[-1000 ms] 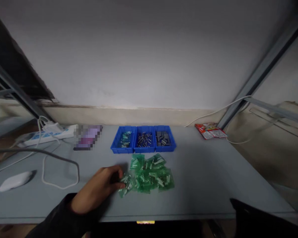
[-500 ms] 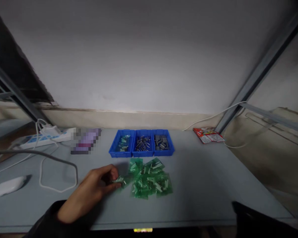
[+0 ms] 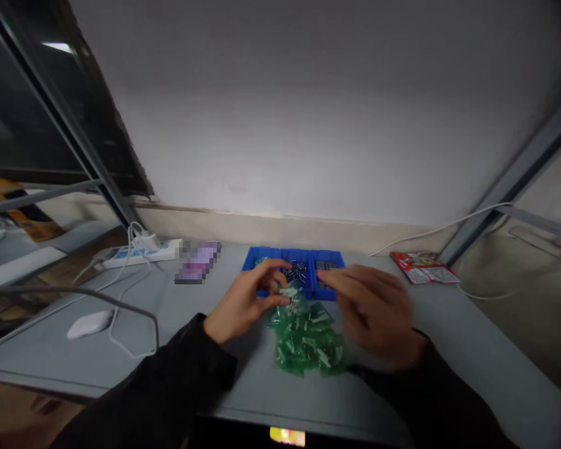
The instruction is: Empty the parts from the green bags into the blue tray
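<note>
Posture: both forearms, in dark sleeves (image 3: 168,380), reach forward and inward over the worktop (image 3: 121,324), elbows out to either side and hands converging at centre. Left hand (image 3: 245,299) sits palm down and angled to the right, its fingers (image 3: 266,272) curled over the front edge of the left blue tray (image 3: 257,257), and its grip is closed, thumb and fingers together on a small green plastic bag (image 3: 287,293) just above the pile. Right hand (image 3: 371,312) is motion-blurred, held flat with fingers extended leftward over the right blue tray (image 3: 330,259); grip state cannot be told, and nothing is visibly held. Pile of green plastic bags (image 3: 308,343) lies on the worktop directly in front of the three adjoining trays, between the hands. Middle blue tray (image 3: 299,257) holds metal pins; right tray holds dark grey pieces, partly hidden. Farther left stand a white mouse (image 3: 90,324), a power strip (image 3: 135,254) and a pixelated purple object (image 3: 199,262); a red packet (image 3: 423,268) lies at far right.
</note>
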Demonstrator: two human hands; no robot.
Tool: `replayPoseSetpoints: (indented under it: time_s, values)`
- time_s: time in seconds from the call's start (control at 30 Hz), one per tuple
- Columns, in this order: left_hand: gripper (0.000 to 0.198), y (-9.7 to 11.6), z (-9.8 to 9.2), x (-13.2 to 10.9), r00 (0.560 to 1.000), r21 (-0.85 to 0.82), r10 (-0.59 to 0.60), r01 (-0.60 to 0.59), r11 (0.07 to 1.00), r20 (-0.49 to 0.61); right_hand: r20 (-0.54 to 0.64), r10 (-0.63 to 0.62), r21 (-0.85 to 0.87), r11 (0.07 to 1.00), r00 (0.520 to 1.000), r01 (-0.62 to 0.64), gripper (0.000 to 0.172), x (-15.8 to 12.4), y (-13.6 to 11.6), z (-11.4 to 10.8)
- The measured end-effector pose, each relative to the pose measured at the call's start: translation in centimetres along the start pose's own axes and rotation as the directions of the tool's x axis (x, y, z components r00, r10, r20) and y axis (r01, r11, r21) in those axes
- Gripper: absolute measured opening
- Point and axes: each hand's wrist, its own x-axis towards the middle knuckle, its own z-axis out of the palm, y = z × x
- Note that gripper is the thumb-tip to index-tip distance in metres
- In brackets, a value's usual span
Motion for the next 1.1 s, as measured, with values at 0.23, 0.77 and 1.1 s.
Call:
replayPoseSetpoints:
  time_s: [0.23, 0.77, 1.1]
  values:
    - [0.058, -4.0, 0.5, 5.2, 0.983, 0.050, 0.182, -0.180, 0.982, -0.037, 0.131, -0.078, -0.266, 0.958, 0.988, 0.110, 0.059, -0.8, 6.5, 5.9]
    - [0.013, -7.0, 3.4, 3.3, 0.947, 0.370, 0.311, -0.317, 0.874, 0.076, 0.105, 0.070, -0.086, 0.994, 0.992, -0.061, 0.021, -3.5, 6.0, 7.1]
    - [0.038, -6.6, 3.1, 2.2, 0.900, 0.572, 0.021, -0.294, 0.766, 0.435, -0.036, 0.151, -0.039, 0.987, 0.988, -0.153, 0.020, -4.3, 6.3, 7.3]
